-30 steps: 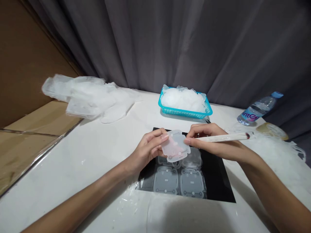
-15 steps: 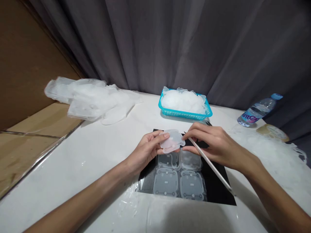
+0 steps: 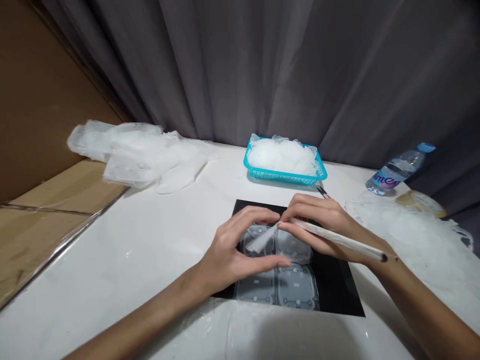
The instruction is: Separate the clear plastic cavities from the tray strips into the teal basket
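My right hand (image 3: 322, 222) is closed on a white pen-like stick (image 3: 341, 240) with a dark end. Pinched at its fingertips is a thin translucent plastic piece (image 3: 262, 241), now seen nearly edge-on and tilted down to the left. Around that piece my left hand (image 3: 234, 250) is open, thumb and fingers spread apart; its index fingertip comes close to the right fingertips. Both hands are above a black sheet (image 3: 337, 290), on which rounded, clear-grey plastic pieces (image 3: 296, 285) lie in a grid, partly hidden by the hands.
Behind the hands stands a blue basket (image 3: 285, 177) heaped with translucent pieces. Plastic bags (image 3: 138, 155) lie at the left. At the right are a water bottle (image 3: 397, 170), a tape roll (image 3: 422, 203) and a pile of translucent scraps (image 3: 423, 245). A dark pointed tool (image 3: 323, 192) shows behind my right hand.
My left hand has let go of the translucent piece and opened. The piece has turned from face-on to edge-on in my right fingertips, and the stick has swung to a flatter angle.
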Motion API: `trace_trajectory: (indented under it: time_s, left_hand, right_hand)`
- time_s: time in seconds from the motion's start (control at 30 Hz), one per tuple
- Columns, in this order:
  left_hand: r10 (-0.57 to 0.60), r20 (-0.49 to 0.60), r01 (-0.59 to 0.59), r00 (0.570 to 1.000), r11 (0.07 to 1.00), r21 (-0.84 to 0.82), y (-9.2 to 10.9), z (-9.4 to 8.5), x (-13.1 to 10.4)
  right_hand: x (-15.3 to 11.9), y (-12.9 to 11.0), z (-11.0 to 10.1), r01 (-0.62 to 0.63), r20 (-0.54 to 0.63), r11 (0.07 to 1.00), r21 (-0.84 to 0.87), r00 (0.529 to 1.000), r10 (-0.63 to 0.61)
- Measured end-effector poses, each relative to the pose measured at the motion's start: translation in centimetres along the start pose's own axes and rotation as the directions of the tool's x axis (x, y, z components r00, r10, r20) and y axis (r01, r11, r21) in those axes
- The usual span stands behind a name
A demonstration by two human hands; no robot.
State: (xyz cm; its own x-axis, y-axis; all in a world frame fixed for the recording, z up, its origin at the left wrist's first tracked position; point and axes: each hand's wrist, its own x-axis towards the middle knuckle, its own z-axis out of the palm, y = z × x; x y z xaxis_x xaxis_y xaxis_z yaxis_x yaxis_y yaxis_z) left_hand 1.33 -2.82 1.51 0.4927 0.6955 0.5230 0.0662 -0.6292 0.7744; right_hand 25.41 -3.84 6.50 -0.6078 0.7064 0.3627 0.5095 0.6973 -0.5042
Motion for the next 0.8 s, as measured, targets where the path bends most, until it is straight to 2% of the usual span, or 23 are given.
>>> trace_trajectory:
  time_s: [0.23, 0.3, 0.4, 0.5, 0.6, 0.67, 0.73, 0.8]
  left_hand:
    - [-0.107, -0.059, 0.111, 0.993, 0.991, 0.078, 0.1, 0.6, -0.4]
    - [-0.084, -0.041, 0.088, 0.996, 0.992, 0.093, -0.1, 0.5, -0.4]
    - [0.03, 0.019, -0.033, 0.999, 0.992, 0.125, -0.4, 0.3, -0.6]
    - [0.111, 0.06, -0.119, 0.992, 0.979, 0.164, -0.6, 0.4, -0.9]
    - [0.086, 0.045, -0.093, 0.995, 0.977, 0.191, -0.7, 0.6, -1.1]
    - [0.077, 0.016, -0.079, 0.997, 0.976, 0.202, -0.7, 0.7, -1.2]
    - [0.091, -0.004, -0.089, 0.996, 0.975, 0.206, -0.6, 0.7, -1.2]
    - [0.106, -0.002, -0.104, 0.994, 0.976, 0.191, -0.5, 0.7, -1.1]
  right_hand:
    - [0.0, -0.6, -0.1, -0.043, -0.021, 0.998, 0.039, 0.999, 0.043]
    - [0.0, -0.6, -0.6, -0.044, 0.012, 0.998, 0.045, 0.999, 0.044]
    - [-0.1, -0.4, -1.4, -0.07, 0.129, 0.997, 0.027, 0.989, 0.066]
    - [-0.5, 0.1, -1.1, -0.109, 0.267, 0.988, -0.112, 0.954, 0.135]
    - [-0.8, 0.7, 0.3, -0.092, 0.329, 0.933, -0.347, 0.92, 0.213]
    - [-0.9, 1.2, 0.9, -0.058, 0.361, 0.906, -0.42, 0.905, 0.225]
    - [-1.0, 2.0, 0.9, -0.074, 0.355, 0.883, -0.464, 0.897, 0.262]
    - [-1.2, 3.2, 0.4, -0.168, 0.247, 0.787, -0.594, 0.892, 0.378]
